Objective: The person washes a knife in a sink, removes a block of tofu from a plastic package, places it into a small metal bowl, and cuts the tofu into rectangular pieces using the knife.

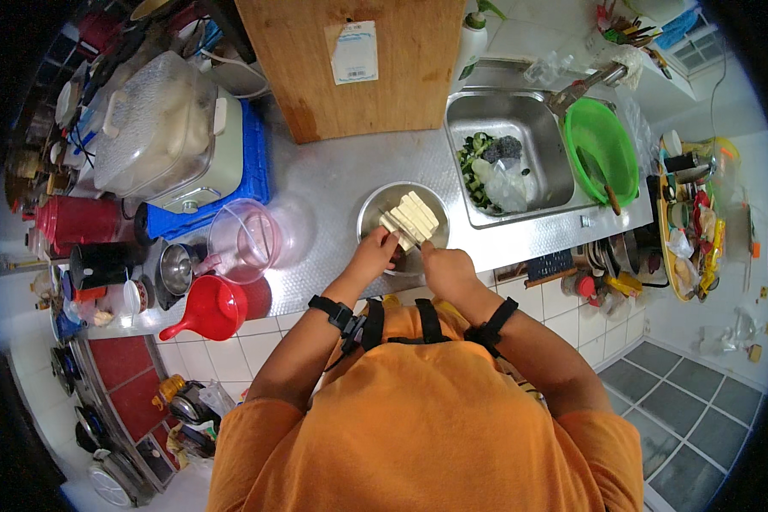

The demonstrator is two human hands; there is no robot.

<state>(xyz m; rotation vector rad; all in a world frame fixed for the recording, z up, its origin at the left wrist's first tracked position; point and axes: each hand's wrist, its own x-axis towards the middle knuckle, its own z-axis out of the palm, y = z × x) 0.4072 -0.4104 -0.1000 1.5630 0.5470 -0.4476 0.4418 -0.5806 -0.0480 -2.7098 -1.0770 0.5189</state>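
Pink bowl [244, 239] beside steel bowl [403, 224], perhaps touching

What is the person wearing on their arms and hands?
Both hands are bare, with no gloves. The left hand and the right hand each have a black strap band around the forearm behind them, with a small black buckle or box on the left one. Short orange sleeves cover the upper arms.

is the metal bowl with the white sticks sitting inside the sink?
No. The metal bowl holding the white sticks stands on the steel counter, left of the sink, with both hands at its near rim.
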